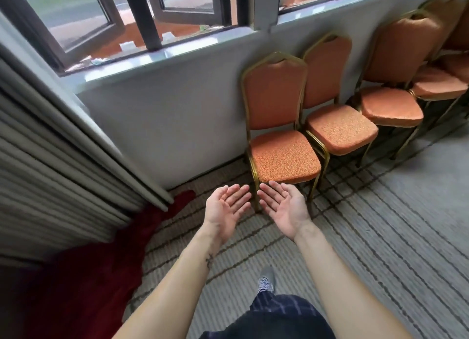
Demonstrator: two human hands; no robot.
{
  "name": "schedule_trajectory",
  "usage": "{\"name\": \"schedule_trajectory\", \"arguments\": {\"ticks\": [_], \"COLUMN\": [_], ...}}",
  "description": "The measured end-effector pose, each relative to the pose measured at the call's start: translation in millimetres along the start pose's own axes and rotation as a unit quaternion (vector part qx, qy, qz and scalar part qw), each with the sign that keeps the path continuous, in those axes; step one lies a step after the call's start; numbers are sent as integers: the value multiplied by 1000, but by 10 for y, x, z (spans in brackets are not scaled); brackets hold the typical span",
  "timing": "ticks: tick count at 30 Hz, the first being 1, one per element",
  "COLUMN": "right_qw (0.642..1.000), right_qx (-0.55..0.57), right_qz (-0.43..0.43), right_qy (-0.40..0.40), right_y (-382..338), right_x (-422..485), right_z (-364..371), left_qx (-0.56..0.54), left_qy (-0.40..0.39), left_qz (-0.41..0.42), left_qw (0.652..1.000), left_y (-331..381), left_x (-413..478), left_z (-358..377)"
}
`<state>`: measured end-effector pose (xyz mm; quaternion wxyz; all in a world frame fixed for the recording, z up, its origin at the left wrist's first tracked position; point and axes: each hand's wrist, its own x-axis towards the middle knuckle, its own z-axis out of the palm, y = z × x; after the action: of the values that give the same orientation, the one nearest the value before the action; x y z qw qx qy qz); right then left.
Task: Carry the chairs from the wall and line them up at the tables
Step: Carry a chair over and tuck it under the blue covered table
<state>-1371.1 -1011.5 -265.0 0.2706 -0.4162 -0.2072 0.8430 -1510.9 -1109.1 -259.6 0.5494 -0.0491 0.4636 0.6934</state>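
Shorts (274, 318) lowest in frame; beyond them L hand (227, 208) and R hand (285, 208), palms up, fingers relaxed, holding nothing. Nearest chair (284, 158) stands straight ahead, just past the fingertips, its back to the wall (165, 115); R hand slightly nearer the seat. Other chairs (342, 128) run off right.

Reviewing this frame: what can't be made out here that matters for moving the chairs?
The tables: none in the head view, so where the chairs go cannot be told.
The row of chairs: cut off by the right edge and blurred at the far end, so the count is unclear.
The nearest chair: its own seat hides the rear legs.
The red cloth: hides whatever is under it.
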Motion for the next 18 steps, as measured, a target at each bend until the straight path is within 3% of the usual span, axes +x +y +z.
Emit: {"name": "schedule_trajectory", "arguments": {"ticks": [7, 18], "right_qw": [999, 998], "right_qx": [-29, -48], "right_qz": [25, -20], "right_qy": [-24, 30], "right_y": [-514, -1077], "right_x": [1037, 2956], "right_z": [722, 1828], "left_qx": [-7, 36], "left_qy": [14, -29], "left_qz": [24, -23], "left_qw": [1000, 999], "left_y": [946, 2241], "left_x": [939, 2995], "left_z": [337, 549]}}
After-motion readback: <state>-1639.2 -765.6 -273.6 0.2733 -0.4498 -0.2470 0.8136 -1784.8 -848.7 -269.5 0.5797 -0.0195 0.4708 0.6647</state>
